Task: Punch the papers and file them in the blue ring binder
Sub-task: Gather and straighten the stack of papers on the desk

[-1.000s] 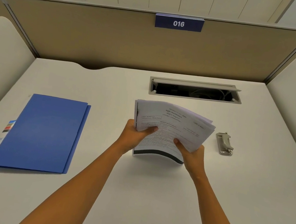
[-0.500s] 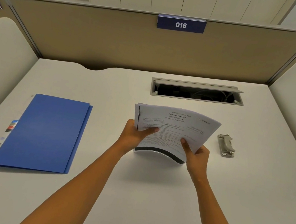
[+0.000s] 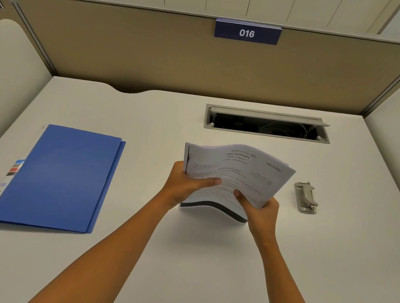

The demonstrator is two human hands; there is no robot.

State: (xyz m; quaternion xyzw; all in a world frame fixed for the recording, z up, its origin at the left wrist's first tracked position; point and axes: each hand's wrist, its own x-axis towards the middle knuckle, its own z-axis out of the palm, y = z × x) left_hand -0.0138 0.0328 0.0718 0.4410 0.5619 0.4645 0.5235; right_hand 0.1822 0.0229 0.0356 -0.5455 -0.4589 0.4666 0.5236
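A stack of printed papers (image 3: pixel 235 167) stands on its lower edge in the middle of the white desk, bowed and tilted back. My left hand (image 3: pixel 183 185) grips its left side with the thumb across the front page. My right hand (image 3: pixel 260 210) grips its lower right side, thumb on the front. The blue ring binder (image 3: pixel 58 178) lies shut and flat on the desk to the left, apart from my hands. A small grey hole punch (image 3: pixel 305 197) lies on the desk just right of the papers.
An open cable tray (image 3: pixel 267 125) is set into the desk behind the papers. Beige partition walls (image 3: pixel 182 59) close off the back and both sides, with a "016" sign (image 3: pixel 247 32) on top.
The papers' top edge has bowed into a wavier shape and the right hand's thumb has shifted slightly left on the front page. Binder and punch have not moved.
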